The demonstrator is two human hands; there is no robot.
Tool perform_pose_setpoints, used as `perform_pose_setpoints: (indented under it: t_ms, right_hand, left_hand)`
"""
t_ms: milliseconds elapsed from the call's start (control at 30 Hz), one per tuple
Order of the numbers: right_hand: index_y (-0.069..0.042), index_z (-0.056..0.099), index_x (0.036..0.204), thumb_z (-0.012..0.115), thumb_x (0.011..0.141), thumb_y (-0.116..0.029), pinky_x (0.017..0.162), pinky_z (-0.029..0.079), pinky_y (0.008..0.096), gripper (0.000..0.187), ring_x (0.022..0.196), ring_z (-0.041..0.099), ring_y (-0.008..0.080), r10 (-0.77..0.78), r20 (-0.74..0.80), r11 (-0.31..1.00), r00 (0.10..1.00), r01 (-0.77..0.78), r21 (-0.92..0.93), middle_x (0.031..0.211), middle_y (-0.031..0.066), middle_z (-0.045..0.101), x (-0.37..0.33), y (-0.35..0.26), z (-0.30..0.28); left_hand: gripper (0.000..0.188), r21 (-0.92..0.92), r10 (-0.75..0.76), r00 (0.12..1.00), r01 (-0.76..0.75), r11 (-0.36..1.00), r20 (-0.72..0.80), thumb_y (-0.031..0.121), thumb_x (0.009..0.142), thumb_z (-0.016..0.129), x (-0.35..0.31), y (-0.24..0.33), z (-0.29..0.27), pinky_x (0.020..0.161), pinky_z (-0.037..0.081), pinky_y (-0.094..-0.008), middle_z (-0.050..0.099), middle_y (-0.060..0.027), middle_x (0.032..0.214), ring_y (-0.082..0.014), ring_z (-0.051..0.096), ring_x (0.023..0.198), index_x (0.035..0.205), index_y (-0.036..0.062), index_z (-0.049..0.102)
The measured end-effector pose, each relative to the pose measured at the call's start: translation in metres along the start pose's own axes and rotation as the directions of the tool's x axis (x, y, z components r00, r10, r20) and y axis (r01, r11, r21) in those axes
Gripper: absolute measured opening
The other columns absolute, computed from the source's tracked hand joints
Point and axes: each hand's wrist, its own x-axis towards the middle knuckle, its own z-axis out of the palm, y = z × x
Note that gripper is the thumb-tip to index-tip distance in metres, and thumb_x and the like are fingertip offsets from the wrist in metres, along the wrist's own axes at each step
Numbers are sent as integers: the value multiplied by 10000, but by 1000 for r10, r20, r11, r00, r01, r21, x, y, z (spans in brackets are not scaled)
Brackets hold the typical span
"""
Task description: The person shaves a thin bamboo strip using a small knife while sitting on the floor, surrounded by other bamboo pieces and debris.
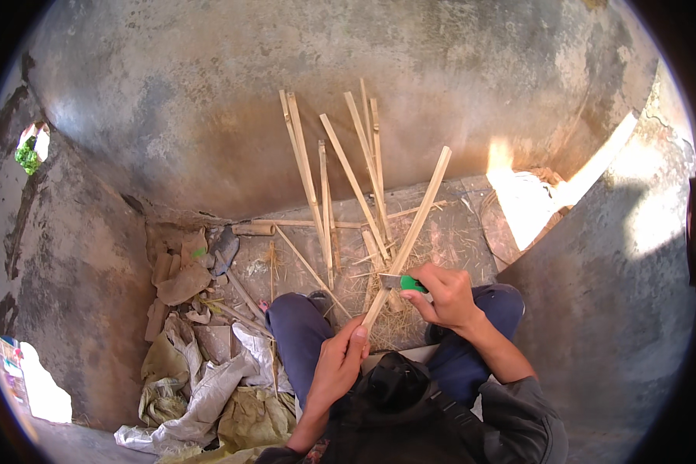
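Note:
My left hand (337, 360) is closed around the near end of a long pale bamboo strip (421, 216), which slants away up and to the right. My right hand (448, 298) grips a green-handled knife (413, 284). Its short blade lies across the strip, a little beyond my left hand; whether it bites into the surface is too small to tell. Several more bamboo strips (352, 174) lean toward the far wall. Thin shavings (394, 321) litter the floor between my knees, beneath the strip.
Concrete walls (240, 116) enclose the space on the far side, left and right. Crumpled sacks (209, 394) lie at the left, with dry scraps (185, 278) and a short bamboo piece (253, 230) beyond them. A round woven basket (510, 216) sits at the far right corner, partly in bright sun.

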Motion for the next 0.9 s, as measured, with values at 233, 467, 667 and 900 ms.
perform_pose_setpoints:
  t_ms: [233, 467, 667, 900]
  right_hand:
    - [-93, 748, 1041, 839, 954, -351, 550, 536, 367, 287, 650, 714, 232, -41, -18, 998, 999, 40, -52, 826, 37, 694, -3, -8, 5]
    - [-105, 756, 980, 846, 940, -382, 527, 514, 356, 294, 613, 687, 214, -83, -25, 991, 996, 80, -110, 766, 18, 666, 6, -9, -5]
    - [-114, 761, 972, 846, 924, -408, 518, 503, 355, 310, 596, 676, 205, -105, -43, 984, 994, 97, -151, 741, 7, 653, 9, -7, -6]
    - [-117, 767, 969, 836, 938, -402, 508, 494, 369, 294, 582, 668, 219, -113, -91, 978, 989, 95, -187, 732, 20, 663, 12, 4, -9]
  left_hand:
    - [371, 143, 79, 995, -70, 987, -58, 229, 1167, 578, -1, 8, 6, 635, 479, -322, 614, -84, 747, -116, 543, 670, 1440, 2, 686]
    - [376, 144, 68, 996, -60, 988, -50, 241, 1171, 570, -4, 7, 5, 619, 478, -321, 607, -90, 725, -116, 539, 650, 1448, 14, 685]
    - [379, 125, 27, 999, -22, 992, -38, 253, 1178, 559, -9, 3, 3, 610, 463, -311, 577, -73, 719, -109, 519, 641, 1454, 25, 683]
    - [376, 116, 3, 999, 2, 993, -38, 246, 1179, 560, -15, 3, 0, 609, 457, -310, 569, -68, 708, -99, 516, 644, 1453, 20, 682]
